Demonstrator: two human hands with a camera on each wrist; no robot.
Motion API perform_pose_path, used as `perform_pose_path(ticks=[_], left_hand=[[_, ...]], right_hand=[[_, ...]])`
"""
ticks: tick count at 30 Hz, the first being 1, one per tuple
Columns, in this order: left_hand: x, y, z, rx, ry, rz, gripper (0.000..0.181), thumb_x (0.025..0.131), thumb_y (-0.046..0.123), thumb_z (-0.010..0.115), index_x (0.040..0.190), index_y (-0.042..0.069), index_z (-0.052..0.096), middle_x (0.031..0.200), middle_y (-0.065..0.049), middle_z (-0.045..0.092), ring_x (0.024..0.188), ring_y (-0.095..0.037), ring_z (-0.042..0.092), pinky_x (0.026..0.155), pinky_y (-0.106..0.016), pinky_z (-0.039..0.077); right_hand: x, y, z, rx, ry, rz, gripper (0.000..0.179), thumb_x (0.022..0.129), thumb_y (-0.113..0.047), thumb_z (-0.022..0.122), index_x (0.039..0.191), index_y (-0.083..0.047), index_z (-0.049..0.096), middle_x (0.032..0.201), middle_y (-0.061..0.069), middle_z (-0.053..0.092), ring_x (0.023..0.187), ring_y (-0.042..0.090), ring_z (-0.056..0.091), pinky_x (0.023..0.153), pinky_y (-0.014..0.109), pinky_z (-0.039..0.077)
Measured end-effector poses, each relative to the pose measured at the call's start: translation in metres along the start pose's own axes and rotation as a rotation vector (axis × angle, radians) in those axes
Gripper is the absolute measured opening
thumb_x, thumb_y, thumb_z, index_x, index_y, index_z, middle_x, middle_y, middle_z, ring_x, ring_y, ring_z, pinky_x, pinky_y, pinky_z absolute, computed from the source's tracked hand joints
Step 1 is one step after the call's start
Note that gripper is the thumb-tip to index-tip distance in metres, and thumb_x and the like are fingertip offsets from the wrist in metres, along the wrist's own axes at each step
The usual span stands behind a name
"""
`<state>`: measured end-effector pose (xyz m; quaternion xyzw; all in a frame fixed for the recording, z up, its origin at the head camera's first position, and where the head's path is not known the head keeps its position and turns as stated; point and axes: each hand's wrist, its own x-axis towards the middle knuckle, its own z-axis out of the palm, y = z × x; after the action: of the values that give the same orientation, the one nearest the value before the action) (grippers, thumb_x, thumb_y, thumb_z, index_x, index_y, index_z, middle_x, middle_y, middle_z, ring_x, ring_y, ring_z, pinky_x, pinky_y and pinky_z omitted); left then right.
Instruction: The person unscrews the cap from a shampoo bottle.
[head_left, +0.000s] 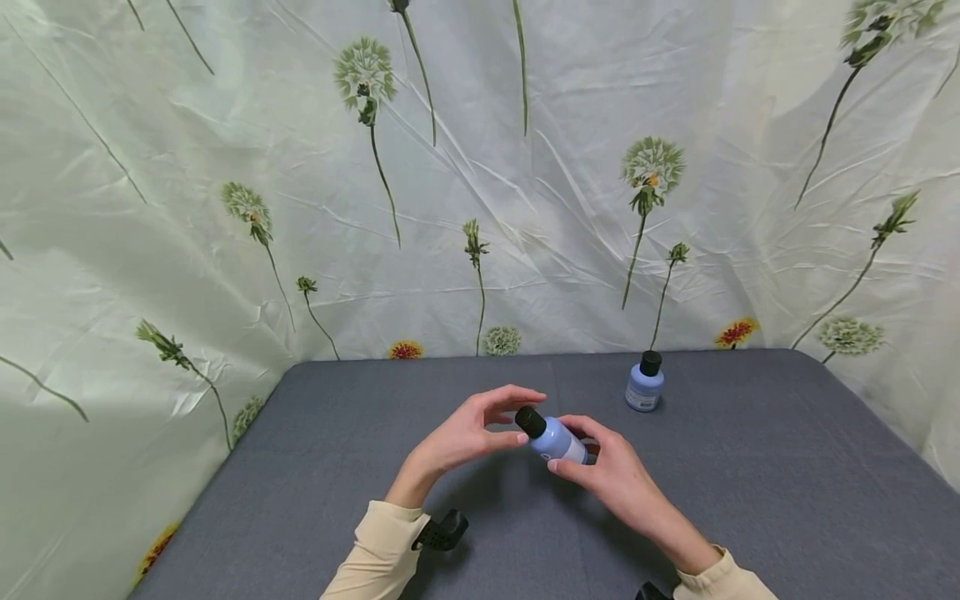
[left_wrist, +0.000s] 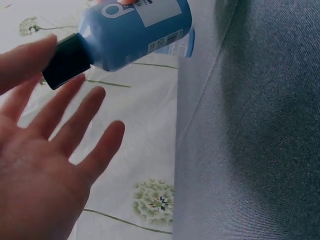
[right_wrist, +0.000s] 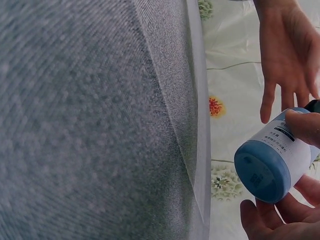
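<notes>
Over the table, my right hand [head_left: 618, 479] grips a small blue bottle [head_left: 561, 441] by its body, thumb on the near side and fingers round the far side. The bottle tilts with its black cap [head_left: 531, 422] up to the left, and its base [right_wrist: 260, 172] faces the right wrist camera. My left hand [head_left: 477, 427] is at the cap, with its fingers spread and fairly straight in the left wrist view. The left thumb [left_wrist: 30, 60] overlaps the cap there; I cannot tell whether it touches. A second blue bottle [head_left: 644, 385] with a black cap stands upright farther back.
The table has a dark grey cloth top [head_left: 337, 467]. Behind it and to its sides hangs a pale curtain [head_left: 450, 192] printed with dandelions and other flowers. A black device [head_left: 441, 532] is strapped on the left wrist, below a cream sleeve [head_left: 378, 546].
</notes>
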<state>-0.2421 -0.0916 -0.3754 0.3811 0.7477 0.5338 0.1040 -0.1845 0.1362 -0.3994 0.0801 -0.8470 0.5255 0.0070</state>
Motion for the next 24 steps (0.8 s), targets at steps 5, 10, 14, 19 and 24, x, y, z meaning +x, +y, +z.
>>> perform_pose_path(ticks=[5,10,14,19,24], left_hand=[[-0.001,-0.0022,0.0007,-0.089,-0.043,0.02,0.044,0.093,-0.005,0.061,0.133,0.012,0.061,0.137,-0.002,0.058,0.129,-0.015,0.049,0.106,-0.046,0.036],[-0.0007,-0.003,-0.0006,-0.051,-0.019,0.011,0.039,0.093,-0.002,0.062,0.128,0.013,0.064,0.125,0.002,0.064,0.12,-0.015,0.055,0.103,-0.046,0.039],[-0.0004,-0.0034,-0.0022,0.008,-0.009,0.008,0.035,0.094,0.008,0.066,0.128,0.016,0.065,0.123,0.007,0.064,0.117,-0.013,0.057,0.103,-0.047,0.039],[-0.0011,-0.0027,-0.0031,0.089,0.014,-0.029,0.032,0.094,0.016,0.068,0.125,0.018,0.066,0.12,0.01,0.065,0.113,-0.011,0.059,0.098,-0.045,0.042],[-0.0007,-0.0023,-0.0019,0.124,0.064,-0.069,0.03,0.091,0.021,0.073,0.121,0.017,0.068,0.113,0.009,0.066,0.108,-0.011,0.06,0.096,-0.054,0.04]], right_hand=[[-0.0007,0.0005,-0.0004,0.006,-0.006,-0.002,0.052,0.081,-0.025,0.083,0.127,-0.015,0.061,0.121,0.005,0.063,0.104,0.026,0.061,0.084,0.045,0.051],[-0.0009,0.0006,-0.0005,0.016,-0.014,-0.004,0.052,0.081,-0.025,0.083,0.127,-0.014,0.061,0.121,0.006,0.063,0.105,0.027,0.061,0.085,0.046,0.05],[-0.0009,0.0003,-0.0005,0.018,-0.015,0.0,0.053,0.081,-0.026,0.082,0.128,-0.014,0.061,0.121,0.006,0.062,0.106,0.026,0.06,0.086,0.047,0.05],[-0.0013,0.0001,0.0002,0.016,-0.018,0.01,0.053,0.081,-0.027,0.082,0.128,-0.014,0.061,0.121,0.005,0.062,0.105,0.025,0.059,0.086,0.046,0.05],[-0.0019,-0.0002,0.0011,0.02,-0.016,0.013,0.053,0.081,-0.027,0.082,0.128,-0.015,0.061,0.121,0.005,0.062,0.105,0.024,0.059,0.085,0.045,0.05]])
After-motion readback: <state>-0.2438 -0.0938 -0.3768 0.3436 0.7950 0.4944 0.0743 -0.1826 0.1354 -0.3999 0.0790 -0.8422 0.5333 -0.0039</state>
